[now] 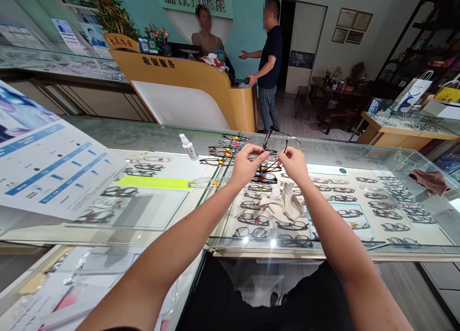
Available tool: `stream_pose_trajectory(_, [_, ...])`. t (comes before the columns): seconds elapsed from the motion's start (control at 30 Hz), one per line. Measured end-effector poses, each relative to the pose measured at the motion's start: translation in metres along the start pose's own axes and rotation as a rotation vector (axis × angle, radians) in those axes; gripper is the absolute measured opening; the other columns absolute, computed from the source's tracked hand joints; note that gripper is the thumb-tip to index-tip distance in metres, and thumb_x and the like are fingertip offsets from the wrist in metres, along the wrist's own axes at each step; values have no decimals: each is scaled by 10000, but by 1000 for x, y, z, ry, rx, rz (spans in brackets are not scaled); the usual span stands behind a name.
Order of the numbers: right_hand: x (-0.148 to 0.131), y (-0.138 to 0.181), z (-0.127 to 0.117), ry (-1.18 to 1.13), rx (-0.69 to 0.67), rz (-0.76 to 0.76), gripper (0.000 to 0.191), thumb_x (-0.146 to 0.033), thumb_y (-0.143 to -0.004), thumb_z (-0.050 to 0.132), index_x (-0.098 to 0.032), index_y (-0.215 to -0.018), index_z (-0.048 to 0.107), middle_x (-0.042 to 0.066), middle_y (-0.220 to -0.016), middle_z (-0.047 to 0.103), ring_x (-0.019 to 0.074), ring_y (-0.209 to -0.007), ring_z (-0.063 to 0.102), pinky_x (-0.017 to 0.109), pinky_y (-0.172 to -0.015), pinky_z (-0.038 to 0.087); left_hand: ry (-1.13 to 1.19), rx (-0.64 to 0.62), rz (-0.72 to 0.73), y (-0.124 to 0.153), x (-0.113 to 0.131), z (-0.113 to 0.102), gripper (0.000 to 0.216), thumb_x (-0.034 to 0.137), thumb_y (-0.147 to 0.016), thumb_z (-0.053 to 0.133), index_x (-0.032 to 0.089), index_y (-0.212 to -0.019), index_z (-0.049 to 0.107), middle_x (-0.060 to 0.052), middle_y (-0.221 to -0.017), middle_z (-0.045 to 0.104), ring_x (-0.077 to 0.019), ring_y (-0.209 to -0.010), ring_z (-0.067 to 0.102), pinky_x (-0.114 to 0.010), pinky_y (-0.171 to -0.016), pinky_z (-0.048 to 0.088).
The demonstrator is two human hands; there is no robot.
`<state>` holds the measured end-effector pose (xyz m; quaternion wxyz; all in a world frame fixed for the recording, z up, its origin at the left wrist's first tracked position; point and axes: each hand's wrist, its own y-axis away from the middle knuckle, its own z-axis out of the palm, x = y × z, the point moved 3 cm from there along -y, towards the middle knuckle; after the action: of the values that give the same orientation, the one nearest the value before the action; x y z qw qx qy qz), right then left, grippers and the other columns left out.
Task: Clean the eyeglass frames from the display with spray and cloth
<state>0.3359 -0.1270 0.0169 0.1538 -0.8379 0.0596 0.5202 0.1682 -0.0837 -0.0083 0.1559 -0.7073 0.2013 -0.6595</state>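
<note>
Above the glass counter [212,242], my left hand [247,164] and my right hand [293,162] hold a pair of dark, thin-framed eyeglasses [267,138] between them. Each hand pinches one temple arm, and the lens side points away from me. Several eyeglasses with orange-yellow tags [224,151] lie in a row on the glass, just left of and behind my left hand. A crumpled beige cloth [285,206] rests on the counter below my hands. Further left stands a small white spray bottle [188,147].
Many frames sit in rows inside the display case [377,192]. A brown cloth [429,181] lies at the right end. A printed leaflet [50,163] rises at the left, above an open drawer [79,288]. Two people stand by the cashier desk [179,82].
</note>
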Motion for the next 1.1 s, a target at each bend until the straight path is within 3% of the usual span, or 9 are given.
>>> stream_pose_trajectory(0.23, [1,1,-2,91,29,174,214,-313,-811,543,-250,-616,482,-4,-641,701,180,-634,570,305,-616,374,66,183,-1,-3,-5,-5,425,578,-740,793,193,-817,627,-23,-800,625,-164,-768,601,-311,-767,498])
stream_pose_trajectory(0.33, [7,-2,-3,163,9,210,292,-315,-814,547,-258,-547,443,17,-607,686,186,-578,526,321,-592,368,51,206,33,-3,-4,-7,405,566,-762,785,197,-843,636,-31,-839,636,-170,-809,611,-309,-786,505])
stream_pose_trajectory(0.47, [11,-7,-11,298,7,78,352,-253,-754,605,-263,-461,411,17,-474,564,177,-497,439,324,-556,318,-27,145,23,-3,-3,-8,358,533,-781,771,203,-835,643,-45,-887,647,-183,-836,624,-285,-710,494])
stream_pose_trajectory(0.57, [2,-5,-14,277,81,-122,236,-256,-765,596,-255,-550,500,-1,-542,577,171,-544,446,316,-581,315,-56,86,8,-3,-3,-7,366,537,-773,777,199,-830,647,-55,-926,646,-191,-861,630,-269,-673,492])
stream_pose_trajectory(0.7, [-8,4,-2,162,-32,-272,168,-282,-785,563,-242,-627,523,-31,-584,546,147,-592,457,303,-625,326,-10,-2,9,0,-1,-1,420,578,-751,799,193,-810,642,-56,-919,627,-193,-878,630,-251,-644,490])
stream_pose_trajectory(0.87, [0,3,12,19,-120,-233,204,-307,-767,570,-237,-600,475,-49,-577,484,133,-598,424,286,-612,315,29,4,5,-1,0,-1,430,581,-746,804,194,-831,635,-51,-912,638,-190,-870,638,-260,-653,488])
stream_pose_trajectory(1.1, [9,-3,14,-97,-187,-125,244,-334,-773,561,-237,-570,467,-56,-536,476,142,-601,514,277,-636,371,42,46,5,-6,-2,-6,392,558,-778,777,203,-842,622,-18,-807,636,-161,-766,611,-302,-757,503])
